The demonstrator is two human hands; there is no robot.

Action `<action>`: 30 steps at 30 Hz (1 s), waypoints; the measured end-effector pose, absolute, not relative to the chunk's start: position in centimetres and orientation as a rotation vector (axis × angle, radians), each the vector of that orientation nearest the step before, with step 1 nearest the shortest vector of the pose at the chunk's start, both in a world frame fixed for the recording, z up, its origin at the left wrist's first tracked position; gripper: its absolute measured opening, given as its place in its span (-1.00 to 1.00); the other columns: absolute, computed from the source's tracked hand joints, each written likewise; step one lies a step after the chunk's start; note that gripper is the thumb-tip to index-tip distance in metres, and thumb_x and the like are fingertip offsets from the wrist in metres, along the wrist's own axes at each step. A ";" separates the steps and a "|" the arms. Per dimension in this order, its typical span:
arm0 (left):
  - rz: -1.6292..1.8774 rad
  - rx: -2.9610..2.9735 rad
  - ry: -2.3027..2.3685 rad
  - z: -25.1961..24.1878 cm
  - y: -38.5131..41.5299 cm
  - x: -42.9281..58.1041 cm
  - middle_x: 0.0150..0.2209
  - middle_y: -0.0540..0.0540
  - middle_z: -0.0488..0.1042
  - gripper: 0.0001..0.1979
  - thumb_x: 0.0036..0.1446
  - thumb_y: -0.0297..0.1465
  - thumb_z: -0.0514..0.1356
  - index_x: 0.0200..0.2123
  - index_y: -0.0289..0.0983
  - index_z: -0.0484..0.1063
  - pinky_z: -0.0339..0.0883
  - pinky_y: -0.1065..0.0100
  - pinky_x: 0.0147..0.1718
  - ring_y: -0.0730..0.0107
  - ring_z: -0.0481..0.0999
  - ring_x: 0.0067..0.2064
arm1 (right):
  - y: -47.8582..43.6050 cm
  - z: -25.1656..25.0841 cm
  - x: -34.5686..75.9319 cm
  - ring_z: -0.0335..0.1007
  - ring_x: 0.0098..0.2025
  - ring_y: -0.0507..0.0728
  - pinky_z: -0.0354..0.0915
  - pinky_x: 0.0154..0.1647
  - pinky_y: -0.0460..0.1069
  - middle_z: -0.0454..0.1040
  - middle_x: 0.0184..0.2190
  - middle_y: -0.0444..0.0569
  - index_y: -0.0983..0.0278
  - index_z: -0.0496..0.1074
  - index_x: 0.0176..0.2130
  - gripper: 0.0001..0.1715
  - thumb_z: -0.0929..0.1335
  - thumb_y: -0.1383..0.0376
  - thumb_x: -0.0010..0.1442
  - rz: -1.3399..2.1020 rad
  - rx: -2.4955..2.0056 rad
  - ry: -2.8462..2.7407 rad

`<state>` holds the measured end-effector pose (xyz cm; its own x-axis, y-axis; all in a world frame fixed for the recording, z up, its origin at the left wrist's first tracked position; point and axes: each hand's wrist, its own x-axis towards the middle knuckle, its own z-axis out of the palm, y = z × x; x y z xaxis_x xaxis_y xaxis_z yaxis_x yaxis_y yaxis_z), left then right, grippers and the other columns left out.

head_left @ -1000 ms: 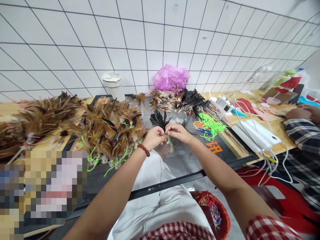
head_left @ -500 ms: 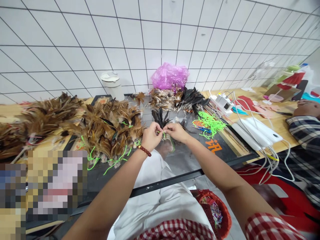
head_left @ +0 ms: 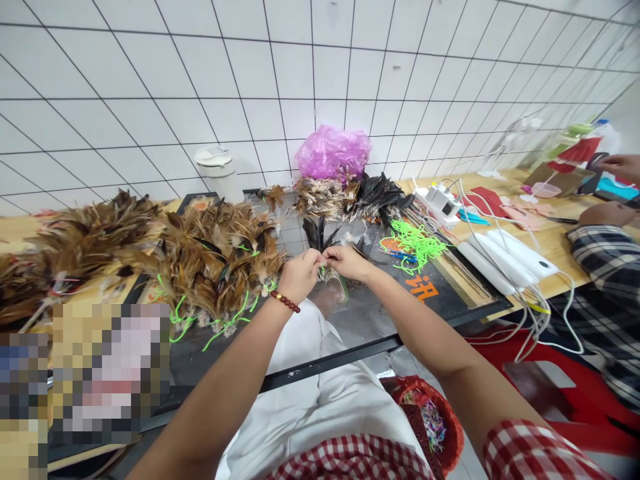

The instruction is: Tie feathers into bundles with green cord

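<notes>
My left hand (head_left: pixel 300 275), with a beaded bracelet at the wrist, is closed in a pinch. Its fingertips almost meet those of my right hand (head_left: pixel 349 262), which is pinched too. A short bit of green cord (head_left: pixel 323 271) shows at the fingertips. Just beyond them, a small bundle of black feathers (head_left: pixel 317 233) fans out away from me; its base is hidden by my fingers. To the left lies a large heap of brown feather bundles (head_left: pixel 215 257), several with green cord tails. A tangle of loose green cord (head_left: pixel 415 243) lies to the right.
A pink plastic bag (head_left: pixel 333 152), pale feathers (head_left: pixel 325 197) and black feathers (head_left: pixel 383 197) lie by the wall, near a white lidded cup (head_left: pixel 219 175). White power strips with cables (head_left: pixel 505 259) sit right, near another person's plaid sleeve (head_left: pixel 600 257). A red basket (head_left: pixel 453 427) stands below.
The view has shifted slightly. My hands stay pinched, and less green cord shows between them. At the right, the other person's second hand has come into view.
</notes>
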<state>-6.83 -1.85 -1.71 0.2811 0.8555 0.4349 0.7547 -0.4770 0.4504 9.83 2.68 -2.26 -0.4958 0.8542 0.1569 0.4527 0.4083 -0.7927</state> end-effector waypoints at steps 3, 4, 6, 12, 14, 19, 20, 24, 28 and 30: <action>0.979 2.424 1.452 -1.8 -1.7 -7.1 -0.34 -0.06 0.49 -0.91 0.14 -0.50 0.08 -0.33 -0.20 0.33 0.26 0.38 -0.27 0.34 0.48 -0.27 | 2.2 -1.7 10.0 0.16 -0.47 -0.04 0.10 -0.39 -0.14 0.34 -0.55 -0.20 0.34 0.43 -0.42 -0.89 0.29 0.42 0.06 0.871 -1.069 -2.162; 0.987 2.435 1.435 -1.8 -1.6 -7.1 -0.33 -0.07 0.49 -0.91 0.15 -0.49 0.08 -0.33 -0.20 0.34 0.26 0.37 -0.26 0.33 0.48 -0.27 | 2.1 -1.6 10.0 0.16 -0.47 -0.04 0.10 -0.39 -0.14 0.34 -0.54 -0.19 0.34 0.42 -0.41 -0.89 0.29 0.41 0.06 0.863 -1.057 -2.173; 1.001 2.457 1.402 -1.9 -1.6 -7.2 -0.31 -0.09 0.49 -0.92 0.17 -0.47 0.07 -0.31 -0.21 0.34 0.27 0.35 -0.23 0.31 0.48 -0.25 | 1.9 -1.5 10.1 0.16 -0.46 -0.04 0.09 -0.40 -0.14 0.32 -0.53 -0.19 0.34 0.40 -0.40 -0.89 0.27 0.40 0.07 0.871 -1.045 -2.182; 0.973 2.376 1.424 -1.7 -1.4 -7.5 -0.30 -0.09 0.50 -0.87 0.11 -0.51 0.09 -0.27 -0.20 0.36 0.28 0.34 -0.21 0.31 0.48 -0.24 | 2.2 -1.9 10.3 0.11 -0.52 -0.05 0.07 -0.47 -0.14 0.29 -0.56 -0.22 0.32 0.35 -0.42 -0.91 0.26 0.36 0.03 0.938 -1.063 -2.094; 0.966 2.315 1.460 -1.7 -1.3 -7.6 -0.35 -0.05 0.49 -0.85 0.08 -0.53 0.10 -0.27 -0.19 0.34 0.28 0.35 -0.24 0.32 0.49 -0.27 | 2.4 -2.1 10.3 0.11 -0.53 -0.06 0.08 -0.47 -0.14 0.29 -0.57 -0.22 0.32 0.35 -0.43 -0.92 0.26 0.35 0.01 0.955 -1.094 -2.049; 0.940 2.266 1.470 -1.7 -1.3 -7.8 -0.43 -0.01 0.46 -0.82 0.02 -0.55 0.11 -0.31 -0.17 0.30 0.27 0.37 -0.32 0.35 0.48 -0.36 | 2.6 -2.4 10.4 0.15 -0.57 -0.06 0.11 -0.50 -0.14 0.31 -0.60 -0.22 0.29 0.33 -0.43 -0.94 0.27 0.33 0.03 0.932 -1.121 -2.012; 0.931 2.270 1.469 -1.7 -1.4 -7.8 -0.45 0.00 0.45 -0.82 0.01 -0.56 0.11 -0.32 -0.17 0.29 0.26 0.37 -0.33 0.35 0.47 -0.38 | 2.6 -2.4 10.5 0.18 -0.59 -0.05 0.12 -0.51 -0.14 0.32 -0.61 -0.22 0.28 0.32 -0.42 -0.93 0.26 0.33 0.04 0.939 -1.138 -1.997; 0.944 2.259 1.443 -1.7 -1.4 -7.8 -0.49 0.01 0.42 -0.83 -0.02 -0.56 0.10 -0.37 -0.18 0.27 0.23 0.38 -0.38 0.37 0.44 -0.42 | 2.7 -2.5 10.6 0.28 -0.60 -0.02 0.17 -0.54 -0.12 0.36 -0.65 -0.21 0.27 0.30 -0.40 -0.94 0.25 0.32 0.09 0.950 -1.182 -1.959; 0.935 2.225 1.348 -1.9 -1.3 -8.0 -0.51 0.03 0.41 -0.83 -0.05 -0.57 0.11 -0.39 -0.19 0.26 0.21 0.40 -0.43 0.41 0.40 -0.47 | 2.7 -2.5 10.5 0.28 -0.63 -0.03 0.21 -0.55 -0.13 0.34 -0.66 -0.23 0.26 0.27 -0.41 -0.97 0.25 0.37 0.09 0.969 -1.180 -1.926; 0.930 2.215 1.322 -2.1 -1.2 -8.1 -0.51 0.03 0.41 -0.83 -0.05 -0.57 0.11 -0.38 -0.19 0.27 0.21 0.41 -0.43 0.42 0.39 -0.48 | 2.6 -2.5 10.4 0.27 -0.64 -0.04 0.21 -0.57 -0.14 0.33 -0.67 -0.23 0.26 0.27 -0.39 -0.98 0.26 0.36 0.10 1.035 -1.193 -1.886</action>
<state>-8.07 -1.25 -2.07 0.3326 0.8802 0.3386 0.6159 -0.4746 0.6288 10.38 2.62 -2.48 -0.3590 0.9256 0.1202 0.3958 0.2676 -0.8785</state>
